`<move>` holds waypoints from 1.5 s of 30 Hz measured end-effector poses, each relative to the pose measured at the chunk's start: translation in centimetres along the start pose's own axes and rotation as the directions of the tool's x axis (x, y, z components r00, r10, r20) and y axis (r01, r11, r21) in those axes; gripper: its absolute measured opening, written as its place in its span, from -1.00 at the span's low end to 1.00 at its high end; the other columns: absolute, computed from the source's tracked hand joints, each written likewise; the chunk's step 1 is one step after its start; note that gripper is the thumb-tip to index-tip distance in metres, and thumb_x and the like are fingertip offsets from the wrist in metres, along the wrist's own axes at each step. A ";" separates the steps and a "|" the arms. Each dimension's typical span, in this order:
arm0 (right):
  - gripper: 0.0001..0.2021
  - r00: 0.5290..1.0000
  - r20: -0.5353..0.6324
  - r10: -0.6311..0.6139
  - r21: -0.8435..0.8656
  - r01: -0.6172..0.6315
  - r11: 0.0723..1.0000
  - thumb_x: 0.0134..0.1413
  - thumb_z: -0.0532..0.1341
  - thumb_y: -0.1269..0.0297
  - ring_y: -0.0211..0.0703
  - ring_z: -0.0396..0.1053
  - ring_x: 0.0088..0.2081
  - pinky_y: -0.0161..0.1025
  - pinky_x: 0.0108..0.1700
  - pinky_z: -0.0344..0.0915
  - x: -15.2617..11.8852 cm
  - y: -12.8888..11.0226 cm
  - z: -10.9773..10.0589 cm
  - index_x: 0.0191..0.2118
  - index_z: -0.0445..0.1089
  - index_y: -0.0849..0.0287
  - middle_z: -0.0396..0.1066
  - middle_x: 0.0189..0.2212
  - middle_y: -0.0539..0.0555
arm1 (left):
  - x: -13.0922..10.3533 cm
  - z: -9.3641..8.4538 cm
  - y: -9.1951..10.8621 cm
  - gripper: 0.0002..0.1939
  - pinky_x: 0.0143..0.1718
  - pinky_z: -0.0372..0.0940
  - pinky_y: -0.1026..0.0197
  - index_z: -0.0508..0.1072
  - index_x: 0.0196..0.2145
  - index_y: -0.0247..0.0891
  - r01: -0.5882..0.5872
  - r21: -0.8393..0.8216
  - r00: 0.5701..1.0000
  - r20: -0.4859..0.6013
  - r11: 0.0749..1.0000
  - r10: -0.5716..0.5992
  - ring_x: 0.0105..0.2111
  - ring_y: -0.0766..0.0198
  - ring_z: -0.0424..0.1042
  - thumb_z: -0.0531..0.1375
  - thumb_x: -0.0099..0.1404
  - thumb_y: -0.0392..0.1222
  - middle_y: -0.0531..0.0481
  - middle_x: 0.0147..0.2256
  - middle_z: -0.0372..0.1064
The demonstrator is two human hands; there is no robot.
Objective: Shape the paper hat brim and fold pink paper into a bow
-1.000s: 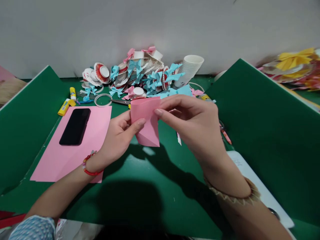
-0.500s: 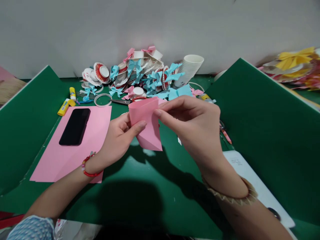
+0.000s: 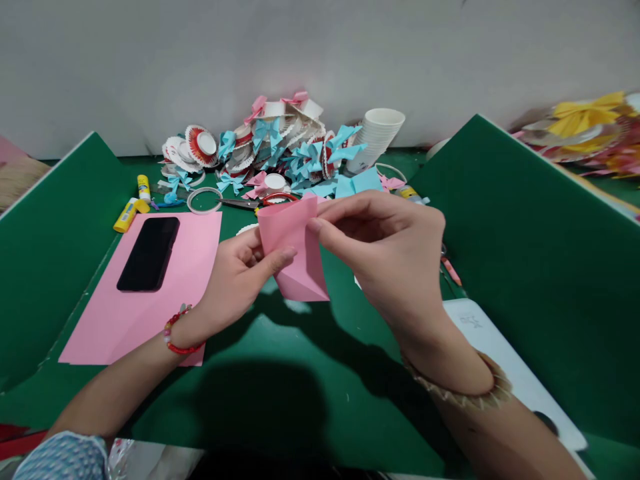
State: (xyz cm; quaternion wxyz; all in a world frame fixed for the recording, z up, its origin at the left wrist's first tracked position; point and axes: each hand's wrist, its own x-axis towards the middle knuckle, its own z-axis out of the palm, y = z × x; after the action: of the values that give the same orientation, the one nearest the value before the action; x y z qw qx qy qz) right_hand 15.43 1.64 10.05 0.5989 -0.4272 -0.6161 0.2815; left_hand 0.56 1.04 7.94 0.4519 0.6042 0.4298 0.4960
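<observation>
Holding a folded pink paper (image 3: 295,257) up off the green table (image 3: 360,400), with a gap showing between its layers at the top. Gripping its left side in the left hand (image 3: 237,280), closed with thumb across the front and fingers bent behind; cannot tell how the hidden fingertips press. Pinching its upper right edge in the right hand (image 3: 395,260), closed at thumb and forefinger, with the other fingers loosely curled. Can see, left of the folded pink paper, a black phone (image 3: 149,253) lying on flat pink sheets (image 3: 110,320), and, beyond it to the left, yellow glue sticks (image 3: 125,215). Can make out red-handled scissors (image 3: 243,204) just beyond it, then a heap of paper decorations (image 3: 305,160) with blue and pink bows. Can also see stacked white cups (image 3: 377,137) beyond it to the right.
</observation>
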 end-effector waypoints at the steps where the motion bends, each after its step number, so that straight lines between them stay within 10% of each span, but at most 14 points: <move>1: -0.86 1.000 -0.006 0.004 0.002 -0.004 1.000 -0.12 0.27 0.51 -0.28 0.42 -0.46 -0.27 -0.36 0.45 0.0 0.0 0.0 -0.56 0.38 0.15 0.44 -0.53 -0.05 | 0.0 0.0 0.1 -0.71 -0.46 0.28 0.32 0.51 -0.28 -0.31 0.002 -0.007 1.000 0.002 1.000 -0.002 -0.43 0.32 0.38 0.27 0.09 -0.06 -0.04 -0.38 0.47; 19: -0.90 0.997 0.032 0.073 0.071 -0.075 0.995 -0.14 0.29 0.44 -0.25 0.44 -0.43 -0.26 -0.34 0.47 -0.2 0.0 -0.1 -0.53 0.38 0.14 0.45 -0.50 -0.05 | 0.0 -0.1 1.2 -0.83 -0.59 0.11 0.34 0.48 -0.53 -0.31 -0.020 0.104 0.978 -0.203 0.994 0.041 -0.59 0.42 0.21 0.30 0.04 -0.14 0.09 -0.59 0.32; 45: -0.93 0.999 0.032 0.033 0.023 -0.034 0.999 -0.11 0.31 0.42 -0.23 0.44 -0.40 -0.25 -0.34 0.45 -0.1 0.1 -0.1 -0.49 0.45 0.12 0.45 -0.50 -0.05 | -0.3 -0.1 1.2 -0.78 -0.59 0.09 0.29 0.48 -0.58 -0.28 -0.016 0.195 0.983 -0.179 0.981 0.052 -0.60 0.39 0.20 0.28 0.07 -0.07 0.08 -0.62 0.33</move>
State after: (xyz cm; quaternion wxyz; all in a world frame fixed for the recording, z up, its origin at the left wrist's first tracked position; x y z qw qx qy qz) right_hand 15.52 1.62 9.89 0.5893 -0.4259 -0.6149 0.3054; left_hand 0.52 0.50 9.04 0.3415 0.6042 0.5049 0.5132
